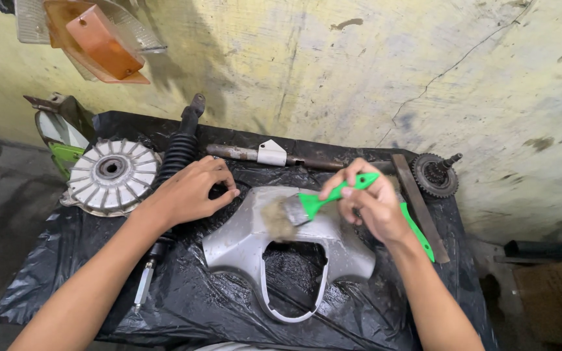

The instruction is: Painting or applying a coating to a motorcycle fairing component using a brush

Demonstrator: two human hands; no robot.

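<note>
A single head-worn view looks steeply down and forward, close over the worktop (60, 273), apparently facing a cracked yellow wall (359, 71) behind it.

I see no labels, signs or screens; only a brown cardboard box (557, 299) sits low at my right.

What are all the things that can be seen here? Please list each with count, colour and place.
Cover: 1, silver, centre of sheet.
Brush: 1, green handle, bristles on cover.
Second green tool: 1, under right hand.
Hub: 1, silver finned, left.
Shock absorber: 1, black, behind left hand.
Rod: 1, rusty, white bracket, rear.
Gear: 1, dark, right rear.
Flat bar: 1, brown, right.
Sheet: 1, black plastic, over table.
Lens: 1, orange, top left.
Left hand: on cover's edge.
Right hand: holds brush.
</note>
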